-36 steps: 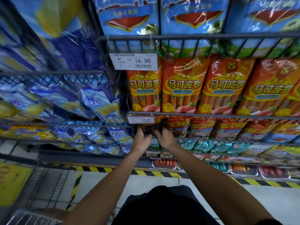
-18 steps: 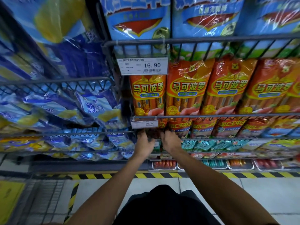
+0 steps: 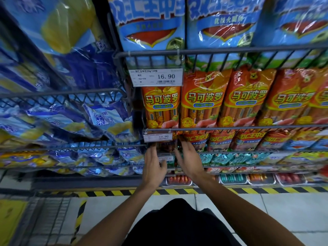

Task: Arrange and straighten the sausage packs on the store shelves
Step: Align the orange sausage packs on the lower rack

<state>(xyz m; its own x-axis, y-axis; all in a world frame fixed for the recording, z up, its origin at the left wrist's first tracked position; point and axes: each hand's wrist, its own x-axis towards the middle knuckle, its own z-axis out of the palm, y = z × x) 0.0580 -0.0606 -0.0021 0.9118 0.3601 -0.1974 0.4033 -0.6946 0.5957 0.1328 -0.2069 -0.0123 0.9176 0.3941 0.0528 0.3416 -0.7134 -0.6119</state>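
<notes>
From the head camera I see both arms reaching forward to the wire shelving; the left hand (image 3: 154, 163) sits below the small price tag (image 3: 158, 137) reading 19.90, fingers extended upward with the tips lost in the shadow behind the shelf rail (image 3: 230, 128), so I cannot tell whether they clasp anything; the right hand (image 3: 189, 158) is just beside it, fingers straight and angled up toward the left end of the row of red sausage packs (image 3: 221, 139) — the fingertips meet the lower edge of the first pack, though whether they pinch it or only touch it I cannot tell. The two hands are near each other but apart, a dark gap between them. Above that row stand the orange sausage packs (image 3: 204, 102), upright and side by side behind the rail, under a larger price tag (image 3: 156, 77) marked 16.90; higher still are big blue sausage bags (image 3: 150, 23). To the left, a separate wire basket (image 3: 62, 91) holds blue-and-yellow bags (image 3: 99, 119) lying tumbled at odd angles (none upright); lower shelves carry teal packs (image 3: 221, 158) and trays (image 3: 232, 179) — their contents too small to make out; yellow-black hazard tape (image 3: 124, 192) lines the floor.
</notes>
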